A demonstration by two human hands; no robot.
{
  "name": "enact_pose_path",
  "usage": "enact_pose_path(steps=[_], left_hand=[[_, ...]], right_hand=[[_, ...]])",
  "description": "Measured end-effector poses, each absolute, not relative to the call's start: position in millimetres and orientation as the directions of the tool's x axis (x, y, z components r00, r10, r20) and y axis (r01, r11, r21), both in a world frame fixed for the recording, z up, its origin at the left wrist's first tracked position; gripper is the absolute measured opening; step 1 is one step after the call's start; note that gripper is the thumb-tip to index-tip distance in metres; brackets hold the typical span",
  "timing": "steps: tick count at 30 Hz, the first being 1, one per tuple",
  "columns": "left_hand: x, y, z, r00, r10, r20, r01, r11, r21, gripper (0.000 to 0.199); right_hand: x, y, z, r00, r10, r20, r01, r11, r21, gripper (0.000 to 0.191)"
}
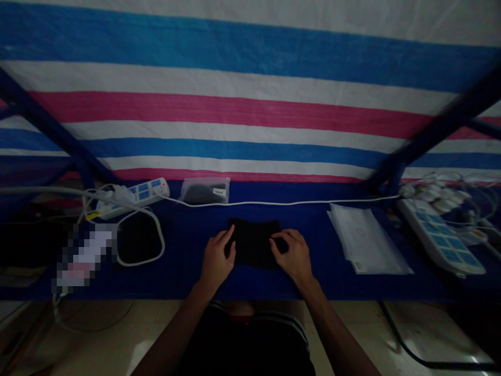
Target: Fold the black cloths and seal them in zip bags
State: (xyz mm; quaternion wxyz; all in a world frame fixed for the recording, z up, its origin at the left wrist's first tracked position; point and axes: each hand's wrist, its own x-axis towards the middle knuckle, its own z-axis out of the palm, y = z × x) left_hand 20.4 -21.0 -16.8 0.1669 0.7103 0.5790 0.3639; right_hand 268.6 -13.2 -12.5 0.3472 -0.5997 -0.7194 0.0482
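A black cloth piece (pixel 253 243) lies roughly flat on the dark blue table (pixel 188 282), in front of my body. My left hand (pixel 219 256) is at its left edge, thumb and index finger apart, the index fingertip on the upper left corner. At the right edge is my right hand (pixel 291 252), its thumb and index finger curled toward each other over the cloth, with a small gap between them. Whether the fingers of my right hand pinch any of the dark fabric is hard to see.
Clear plastic bags (pixel 370 240) lie to the right, and a bag with a dark item (pixel 205 192) lies behind. Power strips (pixel 151 190) (pixel 446 240) with tangled cables stand at both sides. A white cable (pixel 274 203) crosses the table's back.
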Motion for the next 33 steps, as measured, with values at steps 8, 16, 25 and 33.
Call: enact_pose_path(steps=[8, 16, 25, 33], left_hand=[[20, -21, -18, 0.030, 0.932, 0.362, 0.704, -0.277, 0.654, 0.048], [21, -19, -23, 0.008, 0.910, 0.414, 0.735, -0.286, 0.614, 0.047], [23, -19, -17, 0.016, 0.909, 0.416, 0.864, -0.222, 0.451, 0.046], [31, -23, -8, 0.083, 0.913, 0.398, 0.914, -0.230, 0.336, 0.057]], right_hand=[[269, -11, -13, -0.048, 0.925, 0.378, 0.812, 0.256, -0.524, 0.021], [269, -9, -17, -0.076, 0.920, 0.384, 0.840, 0.267, -0.472, 0.029], [270, -7, -22, -0.067, 0.918, 0.392, 0.844, 0.262, -0.468, 0.034], [270, -7, -21, -0.054, 0.914, 0.402, 0.838, 0.261, -0.479, 0.032]])
